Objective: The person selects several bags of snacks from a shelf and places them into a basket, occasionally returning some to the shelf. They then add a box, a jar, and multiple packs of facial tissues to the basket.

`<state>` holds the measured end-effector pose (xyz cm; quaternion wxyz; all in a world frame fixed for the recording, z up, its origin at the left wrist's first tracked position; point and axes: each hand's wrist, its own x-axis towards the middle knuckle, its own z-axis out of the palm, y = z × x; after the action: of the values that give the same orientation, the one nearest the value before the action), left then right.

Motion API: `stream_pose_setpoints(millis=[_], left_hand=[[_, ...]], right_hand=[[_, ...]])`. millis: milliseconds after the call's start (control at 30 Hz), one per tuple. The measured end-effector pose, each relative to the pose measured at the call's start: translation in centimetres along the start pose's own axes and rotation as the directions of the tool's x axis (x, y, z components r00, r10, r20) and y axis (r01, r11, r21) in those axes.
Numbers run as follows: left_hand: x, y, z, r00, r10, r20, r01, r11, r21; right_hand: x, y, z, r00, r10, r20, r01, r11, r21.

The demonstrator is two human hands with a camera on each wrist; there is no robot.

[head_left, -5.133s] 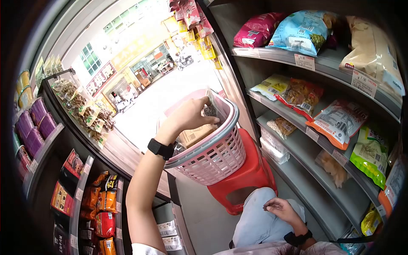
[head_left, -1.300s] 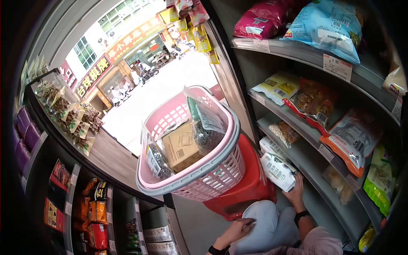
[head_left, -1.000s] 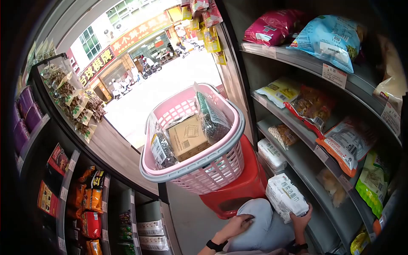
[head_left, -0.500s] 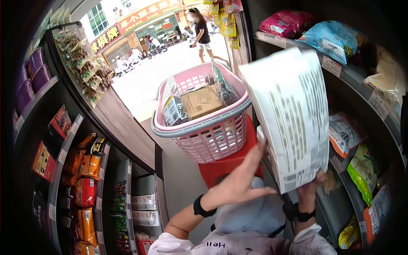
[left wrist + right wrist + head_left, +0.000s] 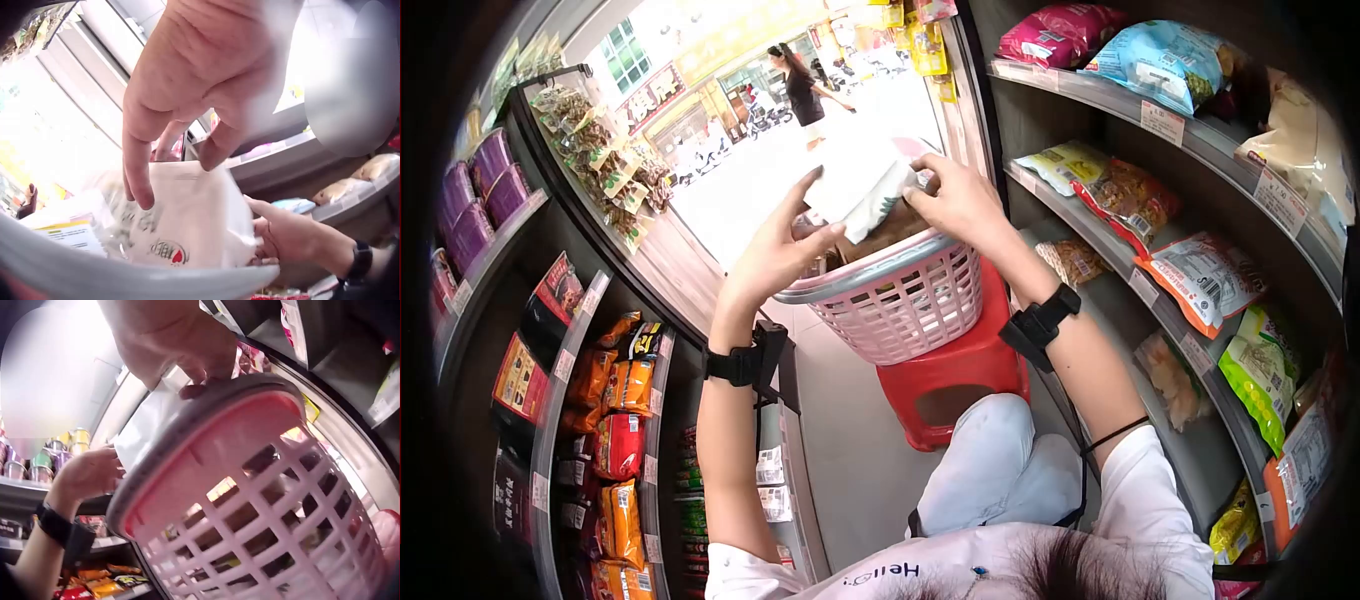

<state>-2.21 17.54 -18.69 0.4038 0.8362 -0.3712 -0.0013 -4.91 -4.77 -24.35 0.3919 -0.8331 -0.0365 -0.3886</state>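
Observation:
Over the pink basket (image 5: 900, 300), the white pack (image 5: 882, 205) lies tilted, partly inside the rim; overexposure hides its far part. My right hand (image 5: 965, 205) pinches the pack's right edge, its fingers bent. On the other side my left hand (image 5: 775, 245) has spread fingers, thumb close to the pack. The left wrist view has the left hand (image 5: 200, 81) above the white pack (image 5: 181, 212), fingertips at its surface, and the right hand (image 5: 287, 237) at its side. In the right wrist view, the right hand (image 5: 181, 347) is at the grey rim (image 5: 181, 425).
The basket stands on a red stool (image 5: 945, 395), in front of my knees. Shelves of snack bags (image 5: 1200, 280) run along the right, and shelves with orange packets (image 5: 630, 385) along the left. A passer-by (image 5: 802, 90) is outside the doorway.
Since half a second ago, the white pack has moved from the right-hand shelves' side to the basket, carried by my right hand. My left hand has moved forward and left. The passer-by has moved left.

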Motion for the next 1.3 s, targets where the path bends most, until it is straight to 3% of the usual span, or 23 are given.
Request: stream_pose_setpoints(millis=[33,67,167,200,333,433,467,500,567,600,667,800,867,900,933,967,1033,1067,1100,1167,1233,1267,1300], left_hand=[[-0.2,-0.1,0.2,0.997,-0.013,0.071,0.012,1.000,0.017],[0.6,-1.2,0.3,0.989,0.094,0.116,-0.111,0.982,0.152],[0.5,-0.3,1.1,0.995,-0.081,0.056,0.061,0.954,0.294],[0.4,-0.8,1.2,0.999,-0.036,0.035,0.027,0.973,0.230],[-0.1,-0.4,1.2,0.986,-0.146,-0.075,0.158,0.968,0.196],[-0.4,-2.0,2.0,0.911,0.228,-0.344,-0.062,0.899,0.434],[-0.9,-1.1,2.1,0.903,0.205,-0.377,-0.017,0.895,0.446],[-0.6,-1.0,2.2,0.888,0.270,-0.373,-0.066,0.876,0.477],[-0.3,-1.7,2.4,0.852,0.385,-0.354,-0.155,0.832,0.532],[0.0,-2.4,2.3,0.902,0.336,-0.270,-0.190,0.873,0.450],[-0.2,-2.3,2.1,0.920,0.315,-0.232,-0.191,0.879,0.436],[-1.7,-1.1,1.9,0.912,0.351,-0.213,-0.230,0.866,0.444],[-3.2,-0.5,2.2,0.887,0.408,-0.215,-0.272,0.840,0.469],[-4.3,0.2,2.7,0.872,0.411,-0.267,-0.322,0.891,0.321],[-5.9,0.6,3.4,0.902,0.327,-0.283,-0.316,0.945,0.085],[-7.3,0.2,4.0,0.906,0.346,-0.244,-0.363,0.931,-0.029],[-10.3,-1.2,6.3,0.942,0.318,-0.106,-0.334,0.876,-0.347],[-11.1,-1.9,7.9,0.950,0.308,0.043,-0.261,0.863,-0.432],[-11.5,-3.1,9.9,0.942,0.262,0.212,-0.131,0.864,-0.486],[-12.0,-5.7,14.5,0.839,0.201,0.505,0.007,0.925,-0.379],[-13.7,-8.2,19.7,0.824,0.013,0.566,0.103,0.979,-0.173],[-14.6,-9.1,21.7,0.818,-0.067,0.571,0.108,0.993,-0.039],[-15.5,-10.2,23.4,0.822,-0.027,0.569,0.045,0.999,-0.018]], right_hand=[[0.1,-0.4,0.8,0.996,-0.014,-0.085,0.004,0.993,-0.117],[0.2,-0.5,0.9,0.999,0.010,-0.039,-0.016,0.988,-0.151],[-0.1,-0.4,0.8,1.000,-0.009,0.020,0.014,0.968,-0.251],[-0.3,-0.4,0.8,0.999,-0.032,0.027,0.038,0.959,-0.281],[-1.2,-1.0,0.2,0.991,-0.075,0.109,0.106,0.944,-0.312],[-2.4,-1.2,0.3,0.986,-0.167,0.022,0.167,0.951,-0.259],[-2.5,-0.9,0.4,0.976,-0.213,-0.043,0.201,0.959,-0.201],[-2.6,-0.6,0.5,0.961,-0.252,-0.111,0.236,0.961,-0.142],[-2.8,-0.2,0.3,0.964,-0.258,-0.067,0.244,0.955,-0.167],[-2.6,0.3,0.5,0.961,-0.271,-0.061,0.253,0.945,-0.206],[-2.3,0.6,0.4,0.972,-0.231,-0.038,0.215,0.946,-0.243],[-3.0,0.5,-0.3,0.962,-0.272,-0.026,0.268,0.959,-0.096],[-4.5,0.6,-0.9,0.939,-0.330,-0.101,0.338,0.939,0.072],[-5.9,0.2,-2.1,0.916,-0.367,-0.164,0.386,0.917,0.103],[-7.8,-0.3,-3.5,0.954,-0.263,-0.143,0.290,0.932,0.216],[-9.9,0.4,-4.5,0.964,-0.221,-0.147,0.254,0.928,0.273],[-14.8,3.2,-5.3,0.991,-0.069,-0.116,0.109,0.920,0.376],[-17.7,4.8,-5.5,0.991,0.129,-0.020,-0.109,0.903,0.415],[-20.6,6.7,-5.4,0.947,0.312,0.075,-0.312,0.842,0.440],[-27.7,13.1,-4.0,0.807,0.529,0.262,-0.589,0.701,0.402],[-36.2,18.4,-4.4,0.625,0.680,0.382,-0.667,0.720,-0.190],[-39.1,20.1,-5.3,0.456,0.770,0.447,-0.681,0.625,-0.382],[-41.3,21.5,-6.1,0.265,0.840,0.474,-0.642,0.521,-0.563]])
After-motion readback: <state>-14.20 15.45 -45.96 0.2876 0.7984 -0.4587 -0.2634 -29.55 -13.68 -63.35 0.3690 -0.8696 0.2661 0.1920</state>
